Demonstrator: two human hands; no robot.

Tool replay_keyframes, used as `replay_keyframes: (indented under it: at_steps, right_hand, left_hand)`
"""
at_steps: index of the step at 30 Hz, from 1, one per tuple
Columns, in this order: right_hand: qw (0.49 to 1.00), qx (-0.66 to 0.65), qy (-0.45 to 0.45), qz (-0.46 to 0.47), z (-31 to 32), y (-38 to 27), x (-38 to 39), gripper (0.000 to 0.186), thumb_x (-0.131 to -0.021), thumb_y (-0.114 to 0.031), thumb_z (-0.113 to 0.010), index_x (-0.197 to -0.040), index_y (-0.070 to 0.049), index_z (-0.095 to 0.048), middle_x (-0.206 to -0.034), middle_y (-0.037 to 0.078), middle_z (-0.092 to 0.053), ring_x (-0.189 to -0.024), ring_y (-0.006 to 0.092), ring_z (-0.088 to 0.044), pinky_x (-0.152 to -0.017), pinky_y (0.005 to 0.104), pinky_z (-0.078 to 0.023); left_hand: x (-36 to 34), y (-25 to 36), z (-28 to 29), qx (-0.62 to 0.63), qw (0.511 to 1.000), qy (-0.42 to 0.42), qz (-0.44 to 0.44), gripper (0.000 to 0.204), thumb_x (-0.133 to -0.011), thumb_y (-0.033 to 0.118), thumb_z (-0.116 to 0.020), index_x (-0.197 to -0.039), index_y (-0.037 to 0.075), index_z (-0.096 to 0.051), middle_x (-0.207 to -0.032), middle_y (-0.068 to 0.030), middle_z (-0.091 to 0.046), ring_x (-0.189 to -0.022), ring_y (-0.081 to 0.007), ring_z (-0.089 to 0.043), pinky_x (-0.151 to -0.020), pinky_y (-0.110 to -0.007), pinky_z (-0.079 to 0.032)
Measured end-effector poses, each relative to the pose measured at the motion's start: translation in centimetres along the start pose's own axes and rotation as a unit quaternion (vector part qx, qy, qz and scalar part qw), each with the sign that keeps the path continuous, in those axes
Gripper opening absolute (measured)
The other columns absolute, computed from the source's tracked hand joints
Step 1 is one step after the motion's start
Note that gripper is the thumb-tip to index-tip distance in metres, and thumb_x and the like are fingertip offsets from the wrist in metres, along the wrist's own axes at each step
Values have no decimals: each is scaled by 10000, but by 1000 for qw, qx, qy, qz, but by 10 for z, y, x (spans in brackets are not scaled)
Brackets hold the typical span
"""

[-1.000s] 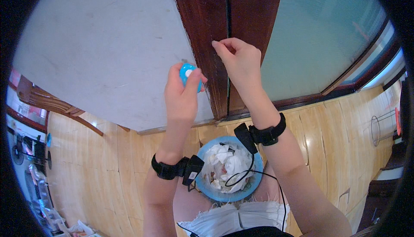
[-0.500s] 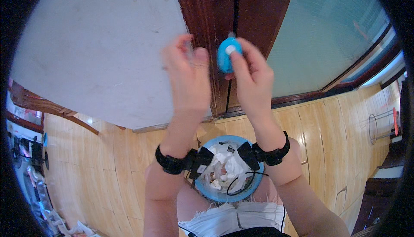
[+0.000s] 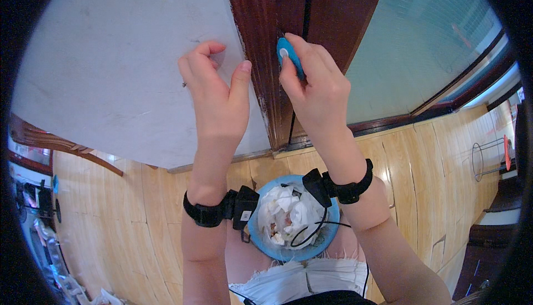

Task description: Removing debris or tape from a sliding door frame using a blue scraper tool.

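Note:
Pinched between the thumb and fingers of my right hand [image 3: 319, 85] is a small blue oval tool [image 3: 290, 55] with a white button on its face. A thin dark tip shows at its upper end, close to the dark brown wooden door frame [image 3: 258, 44]; whether it touches the wood I cannot tell. My left hand [image 3: 216, 85] is in front of the pale wall [image 3: 127, 55], its fingers loosely bent and the thumb apart, with nothing visible in it. Both wrists carry black straps with small boxes.
Below my hands, between my legs, stands a round blue bin [image 3: 256, 238] filled with crumpled white paper and plastic. A frosted glass panel [image 3: 416, 49] is at the right. Wooden furniture [image 3: 66, 146] shows at the left, above the light wood floor [image 3: 122, 221]. A wire stand [image 3: 488, 158] is far right.
My left hand has moved left, away from the tool, and its fingers have spread. My right hand has tilted the blue tool and brought it slightly up and left against the door frame area.

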State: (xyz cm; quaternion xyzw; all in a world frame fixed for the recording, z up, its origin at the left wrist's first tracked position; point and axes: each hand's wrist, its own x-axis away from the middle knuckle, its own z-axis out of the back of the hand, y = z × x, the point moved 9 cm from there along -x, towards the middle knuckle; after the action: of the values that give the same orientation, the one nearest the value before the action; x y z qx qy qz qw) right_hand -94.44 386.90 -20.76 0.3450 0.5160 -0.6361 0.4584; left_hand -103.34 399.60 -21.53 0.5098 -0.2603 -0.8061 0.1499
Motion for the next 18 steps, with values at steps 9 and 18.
replay_keyframes:
  at_steps: [9, 18]
  right_hand:
    - [999, 32, -34, -2, -8, 10, 25, 302, -744, -33, -658, -1039, -19, -595, -867, 127, -611, -672, 277, -620, -563, 332, -522]
    - [998, 48, -46, -2, -16, 23, 53, 305, -755, -45, -653, -1053, -29, -594, -860, 114, -613, -636, 256, -617, -544, 324, -519]
  left_hand:
    - [1, 3, 0, -6, 1000, -12, -20, 350, -822, 70, -611, -1097, -20, -415, -1031, -166, -400, -962, -290, -434, -875, -364, -360]
    - [0, 4, -3, -21, 999, -20, -20, 360, -818, 70, -617, -1103, -18, -417, -1027, -158, -395, -939, -274, -424, -860, -354, -356]
